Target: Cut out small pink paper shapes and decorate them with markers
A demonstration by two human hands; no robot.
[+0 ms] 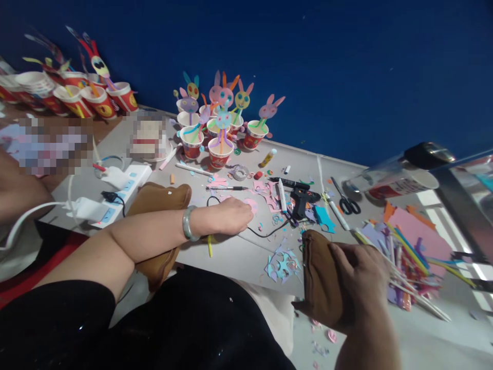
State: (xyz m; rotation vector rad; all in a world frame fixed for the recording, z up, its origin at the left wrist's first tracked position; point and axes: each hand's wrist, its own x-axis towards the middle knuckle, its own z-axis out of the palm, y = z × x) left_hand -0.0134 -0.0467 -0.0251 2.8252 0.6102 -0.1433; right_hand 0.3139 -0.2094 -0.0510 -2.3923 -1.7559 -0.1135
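My left hand, with a bangle at the wrist, rests low over the table, its fingers curled. A round pink paper piece lies right at the fingertips; whatever the fingers close on is hidden. A dark cable passes by this hand, and a yellow stick lies below the wrist. On the right, my right hand grips a brown suede-like piece at the table's near edge, thumb along its top and other fingers partly hidden. A similar brown piece lies under my left forearm.
Paper cups with rabbit figures stand at the back. A black glue gun, markers, scissors and paper scraps lie rightward. A power strip with plugs is left. Another person's arm shows at far left.
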